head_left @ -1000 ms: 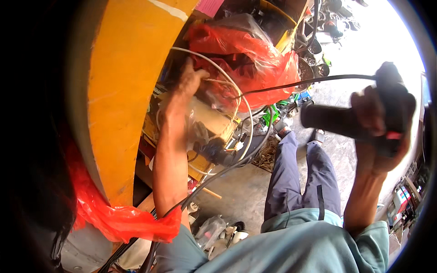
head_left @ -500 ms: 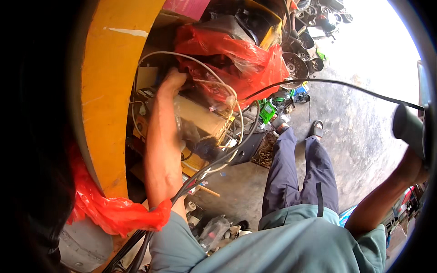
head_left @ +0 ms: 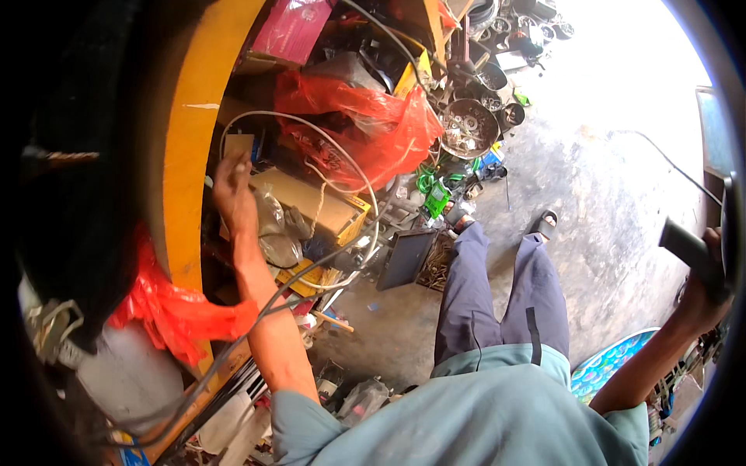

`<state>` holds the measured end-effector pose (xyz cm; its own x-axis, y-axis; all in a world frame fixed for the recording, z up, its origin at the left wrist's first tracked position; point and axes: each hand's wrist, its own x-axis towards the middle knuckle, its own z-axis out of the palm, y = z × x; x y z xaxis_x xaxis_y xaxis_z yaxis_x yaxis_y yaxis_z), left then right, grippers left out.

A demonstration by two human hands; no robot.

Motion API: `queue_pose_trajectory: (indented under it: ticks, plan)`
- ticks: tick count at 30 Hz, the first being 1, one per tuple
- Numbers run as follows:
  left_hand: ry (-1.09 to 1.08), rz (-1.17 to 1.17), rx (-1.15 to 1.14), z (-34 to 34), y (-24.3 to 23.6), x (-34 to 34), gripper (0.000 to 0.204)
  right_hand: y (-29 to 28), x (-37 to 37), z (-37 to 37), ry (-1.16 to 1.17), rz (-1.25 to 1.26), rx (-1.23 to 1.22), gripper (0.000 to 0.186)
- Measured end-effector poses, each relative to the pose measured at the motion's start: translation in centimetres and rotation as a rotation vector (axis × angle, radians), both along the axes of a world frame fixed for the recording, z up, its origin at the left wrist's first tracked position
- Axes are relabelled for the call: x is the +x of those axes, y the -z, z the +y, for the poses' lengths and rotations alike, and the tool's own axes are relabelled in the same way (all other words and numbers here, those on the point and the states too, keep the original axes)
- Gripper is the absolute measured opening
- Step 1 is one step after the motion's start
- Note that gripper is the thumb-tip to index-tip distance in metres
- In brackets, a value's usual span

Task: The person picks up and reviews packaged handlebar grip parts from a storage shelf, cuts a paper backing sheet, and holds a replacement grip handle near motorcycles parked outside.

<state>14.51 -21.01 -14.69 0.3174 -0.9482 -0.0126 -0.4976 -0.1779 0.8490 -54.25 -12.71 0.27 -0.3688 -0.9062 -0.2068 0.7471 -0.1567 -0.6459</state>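
My left hand [head_left: 233,186] is among the clutter of the orange shelving [head_left: 189,151], fingers curled together at a small cardboard piece [head_left: 239,144] beside a looped white cable [head_left: 371,233]; what they grip is unclear. Right of it lie a clear plastic bag [head_left: 276,237] and a cardboard box [head_left: 315,202], with a crumpled red bag [head_left: 361,128] above. At the far right edge my right hand [head_left: 703,283] grips a dark power tool [head_left: 691,252], partly cut off, with a black cord.
Pans of small metal parts [head_left: 466,124] and green items [head_left: 435,198] line the concrete floor [head_left: 590,256] beyond my legs. A black open case [head_left: 400,260] lies by my feet, a blue patterned round object [head_left: 602,361] at lower right. Another red bag [head_left: 163,303] hangs left.
My left hand has come back down and left, away from the red bag. My right hand has swung the tool out to the right edge; its cord has moved right, off the shelf.
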Motion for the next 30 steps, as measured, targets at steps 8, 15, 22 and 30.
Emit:
queue_pose_trajectory:
  ticks: [8,15,22,30]
  plan:
    - [-0.488,0.47,-0.246,14.7,-8.3,-11.0,0.032,3.6,-5.3,5.1,0.043,0.132,0.34,0.026]
    - [-0.658,0.325,-0.212,27.7,-7.6,-28.3,0.025,1.8,-11.4,9.0,-0.157,0.259,0.471,0.035]
    - [0.292,0.498,0.023,22.7,-11.0,-52.4,0.049,0.6,-13.7,10.1,-0.729,-0.208,0.351,0.046]
    - [0.988,0.157,0.112,15.6,-17.7,-70.7,0.079,-0.9,-19.2,11.5,-0.622,-0.348,0.135,0.06]
